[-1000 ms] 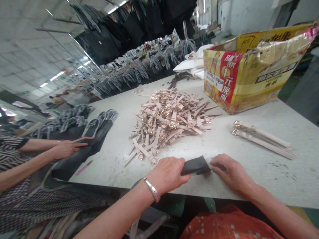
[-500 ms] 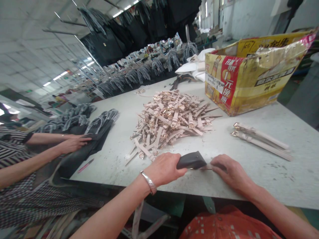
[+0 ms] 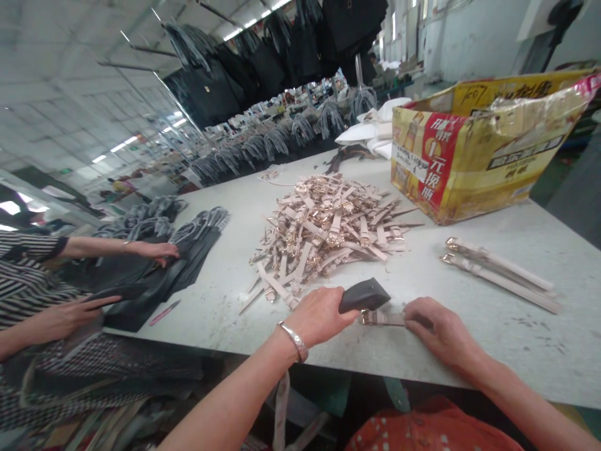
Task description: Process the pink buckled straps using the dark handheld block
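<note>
Pale grey and scuffed, the desk (image 3: 469,300) carries most of what is going on. At its near edge the person's left hand (image 3: 319,316), a silver bracelet (image 3: 293,341) on the wrist, is closed around a dark, wedge-shaped block (image 3: 364,294), tipped so its far end lifts off the surface. Just right of it the right hand (image 3: 434,329) presses flat, fingers curled down on a short beige strap with a gold buckle (image 3: 380,318); the buckle end pokes out from under the fingers and lies right below the dark block, touching or nearly so, I cannot tell which.

Beyond the hands, toward the middle of the desk, sits a loose heap of beige straps with gold buckles (image 3: 323,228). To the right lie two long pale straps (image 3: 498,272) side by side, well apart from the heap. At the far right stands a torn yellow and red cardboard box (image 3: 474,150), with folded white material (image 3: 370,128) just behind its left corner.

On the left, another person in a black-and-white striped sleeve (image 3: 25,269) has both hands on a stack of black leather pieces (image 3: 154,275); a thin pink pen (image 3: 162,312) lies on the desk just beside that stack. Black bags (image 3: 282,56) hang overhead at the far end of the room.
</note>
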`<move>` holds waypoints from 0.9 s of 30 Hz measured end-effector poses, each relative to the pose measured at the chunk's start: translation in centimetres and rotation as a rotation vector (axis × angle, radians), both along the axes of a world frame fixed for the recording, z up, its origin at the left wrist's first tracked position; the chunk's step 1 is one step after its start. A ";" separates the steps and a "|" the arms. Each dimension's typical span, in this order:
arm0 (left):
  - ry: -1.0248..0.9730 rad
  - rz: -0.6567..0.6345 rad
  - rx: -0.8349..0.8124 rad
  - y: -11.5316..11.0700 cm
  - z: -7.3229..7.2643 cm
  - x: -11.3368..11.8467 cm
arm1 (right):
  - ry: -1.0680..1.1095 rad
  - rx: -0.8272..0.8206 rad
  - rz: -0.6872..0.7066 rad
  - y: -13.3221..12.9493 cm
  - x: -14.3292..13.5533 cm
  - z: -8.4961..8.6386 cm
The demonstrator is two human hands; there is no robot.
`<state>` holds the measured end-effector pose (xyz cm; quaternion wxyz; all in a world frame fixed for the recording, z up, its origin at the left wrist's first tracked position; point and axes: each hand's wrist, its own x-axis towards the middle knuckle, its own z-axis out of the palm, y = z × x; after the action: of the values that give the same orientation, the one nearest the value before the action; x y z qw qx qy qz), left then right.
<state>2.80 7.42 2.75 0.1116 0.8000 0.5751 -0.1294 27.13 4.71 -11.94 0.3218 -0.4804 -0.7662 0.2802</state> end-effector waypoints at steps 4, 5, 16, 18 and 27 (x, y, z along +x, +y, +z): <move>-0.023 0.033 -0.005 -1.3 0.5 -2.0 | -0.023 -0.015 -0.042 -0.1 -0.1 -0.2; -0.031 0.038 -0.009 -1.7 0.6 -2.5 | -0.027 -0.012 -0.044 -0.1 -0.2 -0.2; -0.114 0.116 0.002 -2.3 -1.6 -2.2 | -0.095 0.037 0.027 0.2 -0.2 -0.2; -0.122 0.128 0.011 -2.5 -1.6 -2.2 | -0.097 0.037 0.023 0.2 -0.2 -0.3; -0.166 0.234 -0.001 -5.1 -2.3 -3.1 | -0.148 -0.042 0.004 0.4 -0.4 -0.6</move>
<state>-0.34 2.28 0.48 0.1733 0.7355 0.6531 -0.0491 26.71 5.11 -12.55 0.2536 -0.5047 -0.7830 0.2604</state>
